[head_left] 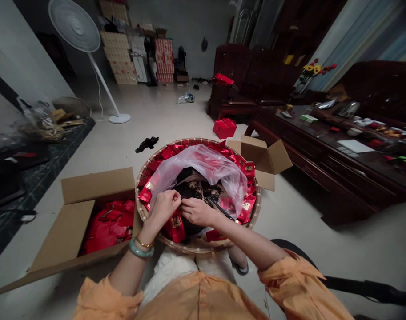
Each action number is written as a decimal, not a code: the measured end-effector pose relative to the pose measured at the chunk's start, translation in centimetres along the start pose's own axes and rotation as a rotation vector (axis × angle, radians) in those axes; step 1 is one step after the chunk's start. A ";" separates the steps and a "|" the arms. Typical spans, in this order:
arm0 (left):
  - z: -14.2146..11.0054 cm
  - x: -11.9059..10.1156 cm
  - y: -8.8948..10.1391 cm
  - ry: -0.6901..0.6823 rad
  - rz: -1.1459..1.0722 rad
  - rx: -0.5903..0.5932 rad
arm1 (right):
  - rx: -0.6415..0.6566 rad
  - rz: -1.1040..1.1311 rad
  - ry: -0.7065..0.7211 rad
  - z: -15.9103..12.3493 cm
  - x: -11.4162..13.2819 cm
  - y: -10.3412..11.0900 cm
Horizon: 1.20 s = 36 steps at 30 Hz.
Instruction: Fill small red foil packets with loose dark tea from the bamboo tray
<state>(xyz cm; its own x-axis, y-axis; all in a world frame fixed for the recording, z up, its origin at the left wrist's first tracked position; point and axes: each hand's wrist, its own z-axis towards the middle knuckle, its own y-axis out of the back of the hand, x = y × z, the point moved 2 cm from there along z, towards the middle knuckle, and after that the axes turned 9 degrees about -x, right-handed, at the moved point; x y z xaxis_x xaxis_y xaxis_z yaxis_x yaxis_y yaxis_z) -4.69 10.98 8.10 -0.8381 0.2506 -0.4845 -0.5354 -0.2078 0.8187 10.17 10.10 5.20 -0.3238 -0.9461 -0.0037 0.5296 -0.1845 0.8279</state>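
My left hand (165, 205) and my right hand (198, 212) meet above the near part of a round woven basket (140, 212). Both have their fingertips pinched together, almost touching each other; whatever is between them is too small to make out. Under and beyond them lies an open clear plastic bag (203, 155) with black pieces bearing gold print (198, 189) inside. Red packets (176, 226) with gold labels ring the bag in the basket. A slim dark stick-like object (221, 209) lies just beyond my right wrist.
Left of the basket, an open cardboard box (61, 233) holds many red packets. Another open cardboard box (267, 158) stands at the right, beside a long dark wooden table (309, 151). A red box (224, 128), a black cloth-like item (147, 144) and a standing fan (119, 118) are on the floor.
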 end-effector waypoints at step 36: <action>-4.0 5.3 -6.3 -0.193 0.252 0.245 | -0.612 0.768 -1.306 -8.0 -3.3 -3.0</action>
<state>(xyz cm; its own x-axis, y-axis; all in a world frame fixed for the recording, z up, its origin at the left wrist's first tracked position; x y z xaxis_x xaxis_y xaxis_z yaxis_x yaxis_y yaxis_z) -6.17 9.86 -0.82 -0.8923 0.3989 -0.2113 -0.2551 -0.0596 0.9651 15.90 11.63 -1.77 -0.0896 -0.0638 0.9939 0.9812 -0.1771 0.0770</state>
